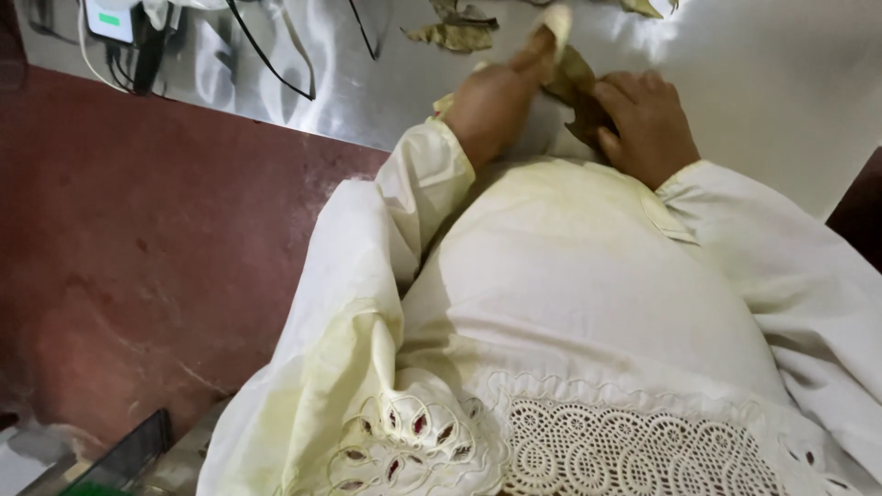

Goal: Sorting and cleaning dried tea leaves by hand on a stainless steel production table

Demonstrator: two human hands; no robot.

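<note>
Steel-grey worktop [386, 83] carries the work: from the head view we see our left hand [491, 101] and right hand [648, 124] both closed on a dry brown leaf [577, 87] at its near edge. More dried leaves [455, 35] lie farther off, untouched. Open room spreads right; cables [266, 55] crowd the far left.

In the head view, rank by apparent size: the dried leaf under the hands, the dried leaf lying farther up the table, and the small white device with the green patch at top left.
1. Leaf under the hands, though partly covered.
2. Farther leaf.
3. White device, cut by the frame edge.
The last two look close, and distance makes their order unsure.
</note>
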